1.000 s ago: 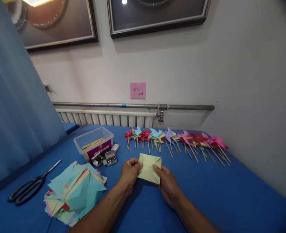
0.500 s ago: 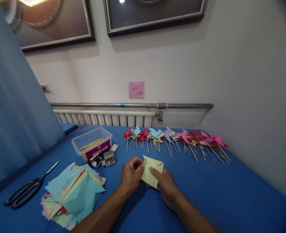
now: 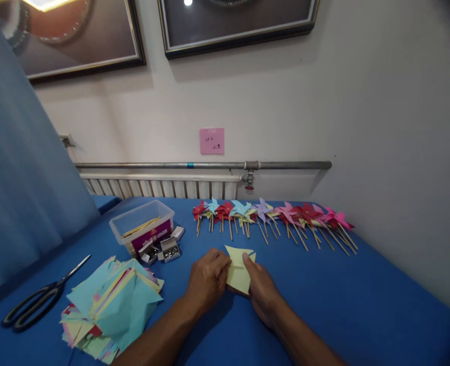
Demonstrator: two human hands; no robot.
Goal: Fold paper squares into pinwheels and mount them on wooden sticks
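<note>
A pale yellow paper square point(image 3: 238, 277) with slits cut in from its corners is held between my two hands, above the blue table. My left hand point(image 3: 208, 274) pinches its left edge with curled fingers. On the other side, my right hand point(image 3: 261, 284) grips the paper, thumb on top near the upper right slit and fingers underneath. Beyond my hands lies a row of finished paper pinwheels point(image 3: 263, 209) on wooden sticks, in red, blue, purple, yellow and pink.
Left of my arms lies a pile of coloured paper sheets point(image 3: 121, 300), with black-handled scissors point(image 3: 45, 297) beside it. Behind stand a plastic tub point(image 3: 133, 226) of wooden sticks and small boxes of metal pins point(image 3: 170, 250). A blue curtain point(image 3: 26, 152) hangs at the left.
My right thumb has shifted up toward the slit at the paper's upper right. My left hand has turned, its fingers curling more over the left edge. The view has moved slightly.
</note>
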